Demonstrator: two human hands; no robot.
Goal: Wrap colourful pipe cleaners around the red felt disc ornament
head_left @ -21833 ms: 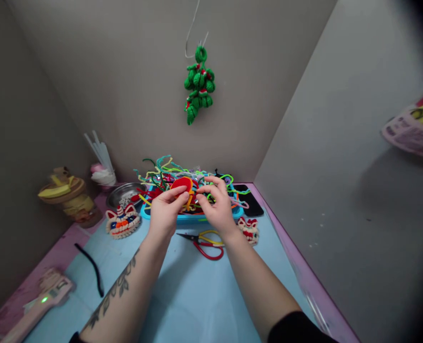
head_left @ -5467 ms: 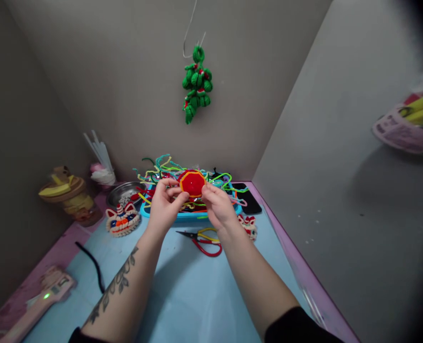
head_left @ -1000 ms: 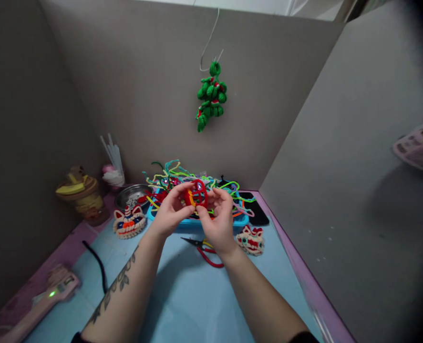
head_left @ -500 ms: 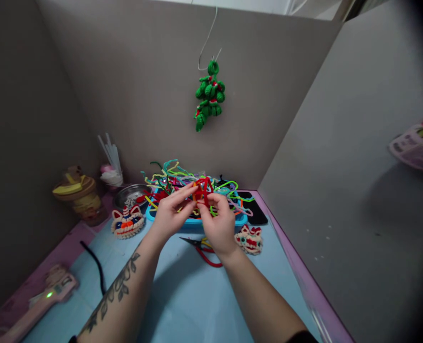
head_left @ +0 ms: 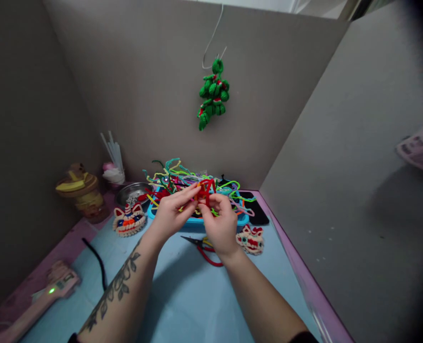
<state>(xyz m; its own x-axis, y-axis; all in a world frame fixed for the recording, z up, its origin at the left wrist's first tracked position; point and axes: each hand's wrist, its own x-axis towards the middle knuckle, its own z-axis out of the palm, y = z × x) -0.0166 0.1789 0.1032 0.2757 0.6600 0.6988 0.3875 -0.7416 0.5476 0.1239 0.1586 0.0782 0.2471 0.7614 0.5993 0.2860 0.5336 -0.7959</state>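
I see the left hand (head_left: pixel 173 209), fingers extended, pinching a red-and-orange pipe-cleaner frame (head_left: pixel 207 195) against the blue tray (head_left: pixel 194 224) behind, and the right hand (head_left: pixel 221 221), fingers curled, gripping its right side. Across the pale-blue mat (head_left: pixel 190 305), I get a black strip (head_left: pixel 96 259) left, scissors (head_left: pixel 201 244) central, grey walls (head_left: pixel 154 95) beyond.

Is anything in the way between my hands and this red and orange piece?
Nothing visible. The left hand and right hand both hold the red and orange piece directly; the blue tray shows behind it and the scissors lie below, neither in between.
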